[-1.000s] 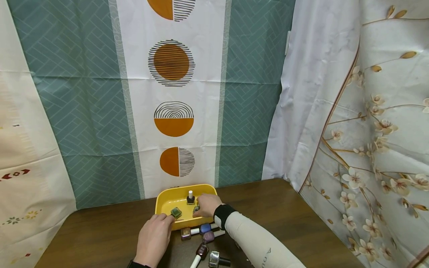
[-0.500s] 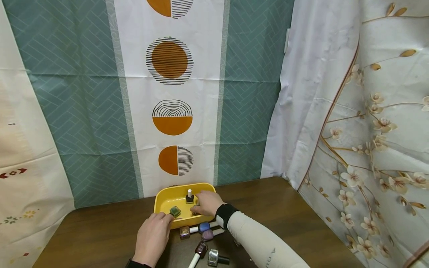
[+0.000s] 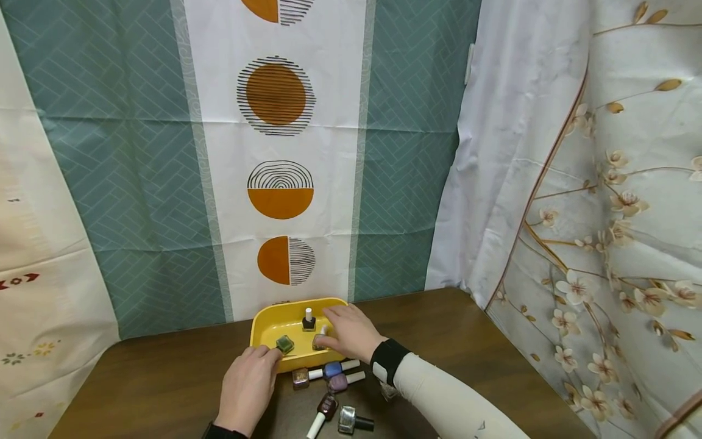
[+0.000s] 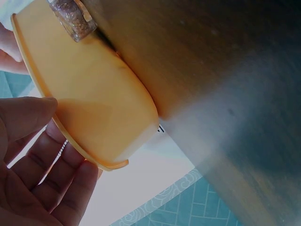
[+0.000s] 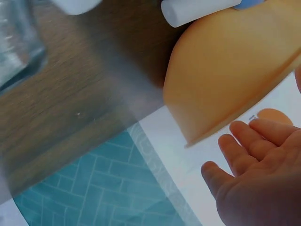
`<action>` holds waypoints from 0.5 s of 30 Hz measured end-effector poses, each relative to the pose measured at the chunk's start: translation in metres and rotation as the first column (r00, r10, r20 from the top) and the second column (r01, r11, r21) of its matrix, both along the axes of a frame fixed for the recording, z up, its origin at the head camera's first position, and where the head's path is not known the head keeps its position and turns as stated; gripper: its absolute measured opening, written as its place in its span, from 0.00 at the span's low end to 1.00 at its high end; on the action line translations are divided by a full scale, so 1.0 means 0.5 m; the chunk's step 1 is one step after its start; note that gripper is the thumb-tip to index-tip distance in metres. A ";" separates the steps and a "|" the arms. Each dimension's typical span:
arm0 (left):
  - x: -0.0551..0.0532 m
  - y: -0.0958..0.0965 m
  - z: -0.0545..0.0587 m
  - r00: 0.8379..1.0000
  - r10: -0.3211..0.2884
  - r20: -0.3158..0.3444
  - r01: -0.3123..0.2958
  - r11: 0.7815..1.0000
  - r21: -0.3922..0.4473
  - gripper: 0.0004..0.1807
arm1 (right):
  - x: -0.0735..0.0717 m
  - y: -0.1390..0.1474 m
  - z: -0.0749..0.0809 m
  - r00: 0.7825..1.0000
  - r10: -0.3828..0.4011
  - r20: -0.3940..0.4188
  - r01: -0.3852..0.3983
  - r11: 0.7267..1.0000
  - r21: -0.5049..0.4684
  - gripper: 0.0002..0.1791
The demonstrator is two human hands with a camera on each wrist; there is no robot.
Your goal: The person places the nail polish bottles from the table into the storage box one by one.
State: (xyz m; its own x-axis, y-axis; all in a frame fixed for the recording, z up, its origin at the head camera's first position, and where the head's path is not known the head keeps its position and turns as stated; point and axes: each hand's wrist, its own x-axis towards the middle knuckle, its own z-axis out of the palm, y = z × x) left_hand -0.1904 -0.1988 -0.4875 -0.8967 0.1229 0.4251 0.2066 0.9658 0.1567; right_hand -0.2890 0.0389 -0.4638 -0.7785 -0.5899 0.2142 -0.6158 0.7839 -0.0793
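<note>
My left hand [image 3: 248, 385] holds the near left rim of a yellow plastic tray [image 3: 267, 334]; the left wrist view shows the thumb outside and the other fingers past the rim. Inside the tray are a green nail polish bottle [image 3: 284, 344], a black one with a white cap [image 3: 309, 323] standing upright, and a third bottle [image 3: 317, 342] with a pale cap, partly behind my right fingers. My right hand [image 3: 353, 334] hovers over the tray's right side, fingers extended and spread. No bottle shows in its grasp in the right wrist view.
Before the tray lie nail polish bottles: glittery gold [image 3: 300, 378], blue [image 3: 333, 369], purple [image 3: 337, 383], dark red [image 3: 327, 405] and silver with a black cap [image 3: 348, 419]. A clear bottle [image 3: 388, 390] is partly under my right wrist. A patterned curtain [image 3: 159, 183] hangs behind the wooden table [image 3: 164, 378].
My right hand has let go of the pale-capped bottle inside the tray and drawn back to the right, its fingers spreading. The left hand stays on the rim.
</note>
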 end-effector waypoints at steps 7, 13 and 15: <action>-0.001 -0.001 0.001 1.000 -0.004 -0.010 0.004 1.000 0.003 0.05 | 0.029 0.039 0.007 1.000 0.016 -0.003 -0.016 1.000 0.001 0.43; 0.002 -0.002 0.001 1.000 -0.006 -0.010 0.006 1.000 0.014 0.06 | 0.052 0.074 0.000 0.999 0.036 0.008 -0.036 0.999 -0.014 0.46; 0.004 -0.001 -0.001 1.000 -0.007 -0.014 0.008 1.000 0.014 0.06 | 0.059 0.085 -0.002 0.999 0.040 0.016 -0.040 0.999 -0.025 0.47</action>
